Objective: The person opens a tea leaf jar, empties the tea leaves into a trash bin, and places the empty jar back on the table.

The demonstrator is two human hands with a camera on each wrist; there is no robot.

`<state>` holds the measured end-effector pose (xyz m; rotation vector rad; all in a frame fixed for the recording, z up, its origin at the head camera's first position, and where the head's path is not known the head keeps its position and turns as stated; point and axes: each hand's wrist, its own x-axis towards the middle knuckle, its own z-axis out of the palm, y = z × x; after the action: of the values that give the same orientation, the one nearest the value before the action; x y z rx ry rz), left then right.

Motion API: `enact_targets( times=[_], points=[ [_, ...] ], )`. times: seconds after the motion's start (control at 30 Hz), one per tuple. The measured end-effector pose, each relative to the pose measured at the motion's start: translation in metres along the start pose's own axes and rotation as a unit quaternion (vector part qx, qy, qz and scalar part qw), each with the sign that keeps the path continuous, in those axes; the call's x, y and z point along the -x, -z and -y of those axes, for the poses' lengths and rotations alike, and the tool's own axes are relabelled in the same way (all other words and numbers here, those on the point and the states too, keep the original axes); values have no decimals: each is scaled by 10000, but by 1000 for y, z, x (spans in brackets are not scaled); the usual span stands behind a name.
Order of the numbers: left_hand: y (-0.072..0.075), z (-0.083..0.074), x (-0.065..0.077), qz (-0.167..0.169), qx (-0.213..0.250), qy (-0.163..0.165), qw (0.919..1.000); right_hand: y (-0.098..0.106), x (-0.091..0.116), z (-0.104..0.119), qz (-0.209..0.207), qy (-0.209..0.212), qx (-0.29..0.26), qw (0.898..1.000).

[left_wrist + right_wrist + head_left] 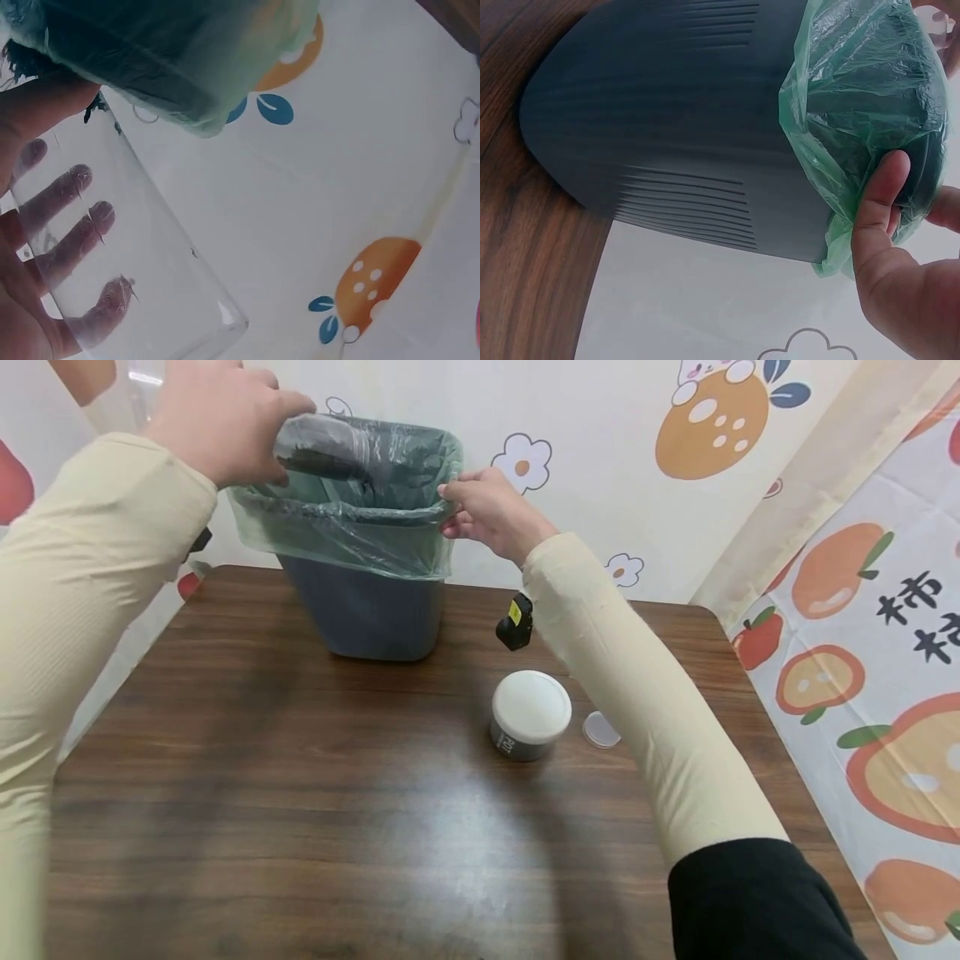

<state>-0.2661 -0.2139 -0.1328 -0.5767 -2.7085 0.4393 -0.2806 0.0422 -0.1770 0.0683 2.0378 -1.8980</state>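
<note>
Two hands work at a tall dark blue-grey plastic bin, which stands on a brown wood-grain worktop near its far edge. A thin translucent green plastic bag lines the bin and folds down over its rim. The left hand grasps a clear plastic container, fingers curled round its side; the container lies tilted, with one end and the dark matter in it over the bin's mouth. The right hand pinches the bag and rim at the bin's right side. Nearer the person, a round tub with a white lid and dark lower wall stands upright, and a small flat whitish disc lies just to its right, near the cream sleeve
</note>
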Motion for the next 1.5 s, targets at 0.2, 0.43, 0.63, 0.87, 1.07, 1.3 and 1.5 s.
enact_targets(
  times=[0.2, 0.43, 0.63, 0.87, 1.07, 1.3, 1.5],
  points=[
    [-1, 7, 3, -58, -172, -59, 9998, 0, 0, -1, 32, 18, 7, 10000],
    [-1, 11, 2, -135, 55, -104, 9998, 2, 0, -1, -15, 2, 28, 10000],
    [-1, 10, 6, -422, 90, 46, 9991, 1, -1, -1, 13, -19, -25, 10000],
    [-2, 8, 3, -152, -89, -234, 9996, 2, -1, 0, -2, -31, 16, 10000],
    [0, 3, -1, -110, -103, -280, 9995, 2, -2, 0, -3, 3, -19, 10000],
    [-3, 1, 2, -60, -241, -120, 9996, 0, 0, -2, 61, 11, 38, 10000],
    [-3, 1, 2, -457, -533, -535, 9961, 1, 0, 0, 68, 62, -9, 10000]
  ],
)
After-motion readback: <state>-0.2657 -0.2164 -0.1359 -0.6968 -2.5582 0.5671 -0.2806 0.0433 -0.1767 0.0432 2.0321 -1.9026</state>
